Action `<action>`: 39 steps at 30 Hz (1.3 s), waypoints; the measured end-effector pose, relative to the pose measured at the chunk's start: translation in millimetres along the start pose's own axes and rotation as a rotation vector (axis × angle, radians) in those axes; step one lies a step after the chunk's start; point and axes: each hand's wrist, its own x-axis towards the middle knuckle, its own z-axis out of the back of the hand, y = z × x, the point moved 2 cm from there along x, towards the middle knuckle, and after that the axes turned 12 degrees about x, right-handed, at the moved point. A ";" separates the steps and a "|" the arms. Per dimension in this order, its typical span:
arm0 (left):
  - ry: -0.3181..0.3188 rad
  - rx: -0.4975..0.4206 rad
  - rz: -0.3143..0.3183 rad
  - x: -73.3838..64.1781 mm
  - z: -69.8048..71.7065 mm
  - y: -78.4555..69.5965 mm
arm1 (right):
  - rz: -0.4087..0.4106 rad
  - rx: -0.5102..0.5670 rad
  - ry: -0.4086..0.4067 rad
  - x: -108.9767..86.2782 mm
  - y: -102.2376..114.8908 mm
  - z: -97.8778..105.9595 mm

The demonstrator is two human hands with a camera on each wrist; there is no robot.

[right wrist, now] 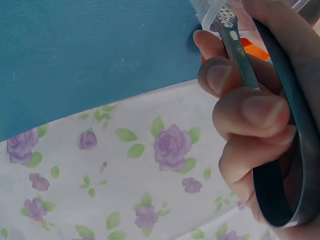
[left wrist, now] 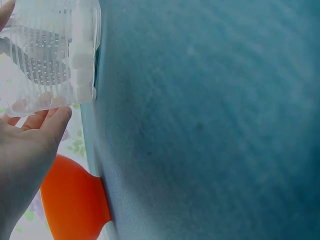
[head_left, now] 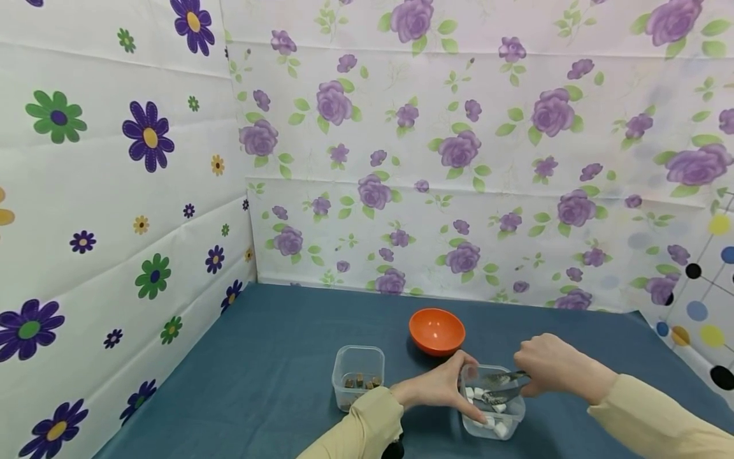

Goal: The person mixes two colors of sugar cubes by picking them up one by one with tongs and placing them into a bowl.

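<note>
My left hand [head_left: 438, 387] grips a clear plastic container [head_left: 518, 417] across its left side, thumb at the near part and fingers at the far part. White cube-like pieces [head_left: 501, 430] lie on the container's bottom. Metal tongs [right wrist: 242, 60] are held in my right hand [head_left: 547, 363], fingers curled round their arms near the bend. Their perforated heads [head_left: 494, 399] reach down inside the container, slightly apart, among the white pieces. In the left wrist view the heads [left wrist: 47, 57] show through the ribbed wall.
An orange bowl [head_left: 437, 331] stands behind the container. To the left is another clear container [head_left: 359, 357] with several small brown pieces [head_left: 360, 381] in it. Blue cloth [head_left: 258, 370] covers the table, and flower-patterned sheets [head_left: 367, 153] hang behind and at the left.
</note>
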 end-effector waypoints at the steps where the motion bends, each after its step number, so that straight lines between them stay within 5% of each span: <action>1: 0.001 -0.001 0.001 0.0 0.2 0.2 | -0.002 -0.002 0.000 1.2 0.7 -0.5; 28: 0.013 -0.032 0.001 0.9 -1.2 1.6 | -0.045 0.099 0.078 2.2 2.3 1.4; 39: 0.015 -0.051 -0.008 1.2 -1.4 2.8 | -0.099 0.359 0.103 -9.5 -8.7 11.5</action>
